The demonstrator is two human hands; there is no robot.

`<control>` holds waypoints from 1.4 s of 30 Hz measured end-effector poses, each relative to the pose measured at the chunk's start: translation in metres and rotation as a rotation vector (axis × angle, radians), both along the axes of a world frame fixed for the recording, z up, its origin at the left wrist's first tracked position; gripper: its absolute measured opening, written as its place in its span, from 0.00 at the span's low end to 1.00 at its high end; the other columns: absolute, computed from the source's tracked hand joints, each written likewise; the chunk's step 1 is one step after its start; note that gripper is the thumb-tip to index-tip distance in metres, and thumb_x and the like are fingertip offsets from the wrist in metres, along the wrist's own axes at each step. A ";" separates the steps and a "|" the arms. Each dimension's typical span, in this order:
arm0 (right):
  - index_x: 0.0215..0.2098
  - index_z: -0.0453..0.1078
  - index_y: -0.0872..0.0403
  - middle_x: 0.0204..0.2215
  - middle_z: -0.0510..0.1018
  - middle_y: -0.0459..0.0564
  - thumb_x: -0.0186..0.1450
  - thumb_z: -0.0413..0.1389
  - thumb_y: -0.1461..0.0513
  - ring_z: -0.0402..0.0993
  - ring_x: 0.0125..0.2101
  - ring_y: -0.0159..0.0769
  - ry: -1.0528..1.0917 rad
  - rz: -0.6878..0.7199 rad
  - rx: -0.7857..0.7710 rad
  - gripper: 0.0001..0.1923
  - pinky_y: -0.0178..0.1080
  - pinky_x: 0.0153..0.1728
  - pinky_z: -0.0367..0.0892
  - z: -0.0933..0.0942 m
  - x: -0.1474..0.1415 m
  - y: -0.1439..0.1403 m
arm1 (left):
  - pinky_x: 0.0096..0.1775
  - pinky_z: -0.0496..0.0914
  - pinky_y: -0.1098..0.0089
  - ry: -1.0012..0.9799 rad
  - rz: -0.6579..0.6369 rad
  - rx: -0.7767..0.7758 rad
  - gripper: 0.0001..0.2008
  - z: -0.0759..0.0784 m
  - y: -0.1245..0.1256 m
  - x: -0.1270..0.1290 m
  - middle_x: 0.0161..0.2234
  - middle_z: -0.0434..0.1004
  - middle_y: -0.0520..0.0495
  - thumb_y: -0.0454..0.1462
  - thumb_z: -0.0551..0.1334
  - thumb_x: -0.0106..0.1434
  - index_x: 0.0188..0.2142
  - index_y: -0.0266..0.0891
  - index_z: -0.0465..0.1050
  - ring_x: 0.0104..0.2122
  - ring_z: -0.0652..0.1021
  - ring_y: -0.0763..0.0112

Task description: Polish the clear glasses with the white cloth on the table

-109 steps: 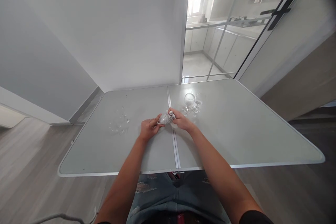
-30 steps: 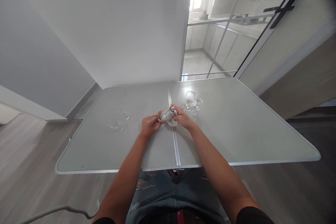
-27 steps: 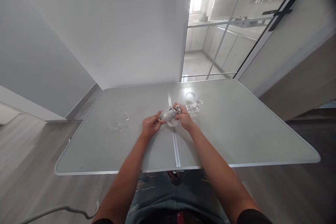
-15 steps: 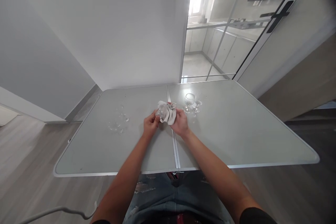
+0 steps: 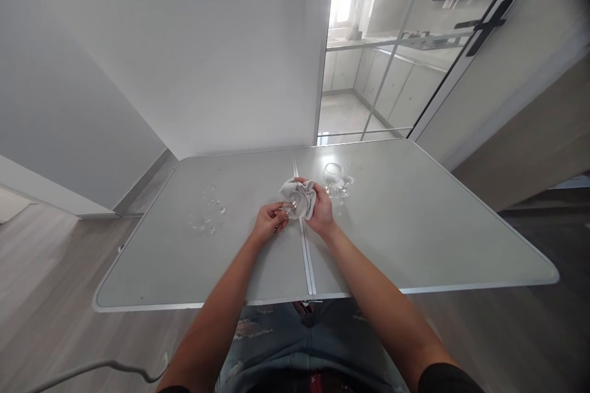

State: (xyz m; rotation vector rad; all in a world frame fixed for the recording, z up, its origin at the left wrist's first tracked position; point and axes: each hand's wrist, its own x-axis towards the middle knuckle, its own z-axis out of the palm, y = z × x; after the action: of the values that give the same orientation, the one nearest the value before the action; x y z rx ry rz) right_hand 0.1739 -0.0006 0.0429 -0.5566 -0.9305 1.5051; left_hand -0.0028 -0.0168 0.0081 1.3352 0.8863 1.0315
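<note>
Between my hands, over the table's centre seam, is a clear stemmed glass (image 5: 295, 207) with its bowl against a white cloth (image 5: 305, 194). My left hand (image 5: 270, 221) is closed on the glass at its left end, fingers pinched around the stem or foot. Wrapped about the cloth from the right, my right hand (image 5: 321, 209) presses it to the bowl. Part of the bowl is hidden in the cloth's folds. Just beyond my right hand, a round-bowled stemmed glass (image 5: 332, 175) stands upright, with another stemmed glass (image 5: 344, 186) close beside it.
Several clear glass pieces, hard to make out, lie on the left half of the pale folding table (image 5: 175, 270). A white wall (image 5: 230, 73) rises behind the table. To the right is a glass-panelled door with a black handle (image 5: 489, 27). A grey cable (image 5: 110, 365) runs below left.
The glass has been turned in my hands. My left fingers have shifted from its bowl toward its stem end, and the cloth has moved slightly right.
</note>
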 end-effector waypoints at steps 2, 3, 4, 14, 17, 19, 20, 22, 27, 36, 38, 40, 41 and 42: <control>0.49 0.72 0.50 0.44 0.77 0.52 0.70 0.42 0.47 0.73 0.44 0.43 -0.093 -0.081 0.121 0.24 0.45 0.45 0.70 -0.001 0.001 -0.002 | 0.19 0.55 0.76 0.042 0.056 0.006 0.29 0.000 0.001 0.000 0.19 0.69 0.54 0.55 0.68 0.58 0.47 0.32 0.75 0.14 0.62 0.81; 0.48 0.72 0.50 0.45 0.77 0.52 0.71 0.42 0.48 0.73 0.46 0.43 -0.179 -0.118 0.207 0.23 0.46 0.48 0.68 -0.002 0.002 -0.004 | 0.19 0.55 0.76 0.065 0.077 0.003 0.28 -0.001 0.002 0.000 0.19 0.69 0.55 0.54 0.68 0.58 0.46 0.33 0.74 0.14 0.62 0.81; 0.47 0.73 0.50 0.45 0.77 0.52 0.71 0.43 0.49 0.72 0.47 0.44 -0.289 -0.139 0.309 0.21 0.47 0.50 0.67 -0.002 0.004 -0.005 | 0.19 0.56 0.76 0.091 0.096 0.005 0.26 -0.002 0.002 0.000 0.19 0.70 0.55 0.54 0.68 0.58 0.44 0.34 0.74 0.15 0.63 0.81; 0.45 0.74 0.50 0.43 0.77 0.50 0.69 0.49 0.52 0.74 0.41 0.40 -0.178 0.128 0.211 0.16 0.42 0.43 0.70 0.002 0.011 -0.001 | 0.28 0.65 0.74 0.195 0.238 0.320 0.19 -0.005 -0.009 0.001 0.25 0.74 0.53 0.46 0.73 0.52 0.29 0.38 0.67 0.25 0.73 0.75; 0.51 0.71 0.47 0.48 0.76 0.49 0.68 0.50 0.52 0.74 0.45 0.40 0.106 0.114 0.020 0.17 0.42 0.44 0.71 -0.001 -0.002 -0.002 | 0.28 0.65 0.74 0.082 0.250 0.273 0.20 -0.006 -0.005 0.003 0.24 0.73 0.53 0.49 0.71 0.56 0.33 0.39 0.67 0.23 0.72 0.75; 0.57 0.67 0.44 0.51 0.75 0.47 0.68 0.51 0.53 0.74 0.46 0.39 0.169 0.065 -0.022 0.19 0.41 0.45 0.72 -0.004 -0.012 -0.005 | 0.24 0.62 0.75 0.016 0.258 0.233 0.20 -0.007 -0.001 0.005 0.23 0.71 0.55 0.51 0.69 0.59 0.38 0.40 0.65 0.20 0.69 0.77; 0.59 0.65 0.43 0.53 0.74 0.47 0.69 0.51 0.54 0.74 0.45 0.38 0.160 0.040 -0.020 0.21 0.40 0.44 0.72 -0.005 -0.017 -0.007 | 0.23 0.60 0.76 -0.006 0.265 0.223 0.21 -0.007 0.000 0.006 0.22 0.71 0.56 0.52 0.67 0.60 0.40 0.40 0.65 0.19 0.67 0.78; 0.64 0.60 0.41 0.55 0.72 0.47 0.70 0.50 0.54 0.74 0.44 0.37 0.069 -0.016 0.020 0.24 0.40 0.43 0.72 -0.009 -0.024 -0.011 | 0.23 0.61 0.75 -0.022 0.284 0.233 0.21 -0.007 0.003 0.006 0.22 0.69 0.57 0.52 0.64 0.63 0.43 0.40 0.64 0.18 0.66 0.78; 0.67 0.58 0.42 0.65 0.63 0.49 0.73 0.47 0.57 0.69 0.56 0.40 -0.460 -0.165 0.355 0.24 0.45 0.56 0.67 -0.022 -0.029 -0.014 | 0.24 0.64 0.74 0.029 0.349 0.242 0.18 -0.006 0.007 0.004 0.22 0.69 0.56 0.52 0.61 0.66 0.43 0.40 0.64 0.19 0.68 0.76; 0.62 0.66 0.48 0.62 0.70 0.52 0.70 0.47 0.66 0.56 0.67 0.43 -1.215 -0.203 1.078 0.23 0.58 0.68 0.44 -0.013 -0.010 0.001 | 0.26 0.63 0.73 0.533 0.527 0.566 0.03 -0.013 0.005 -0.006 0.22 0.71 0.54 0.34 0.60 0.61 0.33 0.41 0.64 0.20 0.71 0.74; 0.57 0.69 0.48 0.56 0.75 0.53 0.68 0.49 0.65 0.63 0.62 0.44 -1.245 -0.245 1.104 0.21 0.60 0.68 0.41 -0.011 -0.008 0.001 | 0.25 0.60 0.72 0.679 0.525 0.697 0.03 -0.017 0.004 -0.007 0.21 0.71 0.53 0.32 0.59 0.59 0.33 0.41 0.66 0.19 0.70 0.73; 0.53 0.71 0.49 0.51 0.78 0.54 0.66 0.51 0.66 0.67 0.58 0.45 -1.231 -0.257 1.043 0.19 0.57 0.64 0.49 -0.009 -0.006 0.000 | 0.24 0.59 0.72 0.786 0.488 0.798 0.03 -0.021 0.004 -0.008 0.21 0.72 0.52 0.32 0.59 0.60 0.34 0.40 0.67 0.19 0.71 0.72; 0.51 0.72 0.50 0.47 0.79 0.54 0.65 0.51 0.67 0.69 0.55 0.45 -1.207 -0.246 0.983 0.18 0.55 0.61 0.55 -0.007 -0.004 0.000 | 0.24 0.59 0.72 0.830 0.453 0.839 0.02 -0.022 0.004 -0.008 0.21 0.73 0.51 0.32 0.58 0.62 0.34 0.40 0.68 0.19 0.72 0.71; 0.49 0.73 0.50 0.44 0.80 0.53 0.64 0.51 0.67 0.71 0.51 0.45 -1.167 -0.226 0.909 0.17 0.51 0.57 0.60 -0.004 -0.002 0.000 | 0.25 0.59 0.72 0.866 0.412 0.876 0.02 -0.023 0.003 -0.009 0.21 0.73 0.51 0.32 0.58 0.63 0.34 0.40 0.69 0.20 0.73 0.71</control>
State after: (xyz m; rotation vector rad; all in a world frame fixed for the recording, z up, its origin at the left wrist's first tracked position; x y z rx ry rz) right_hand 0.1721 -0.0004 0.0386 -0.7966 -2.1734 0.3066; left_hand -0.0116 -0.0138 -0.0146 2.5158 1.4691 1.2219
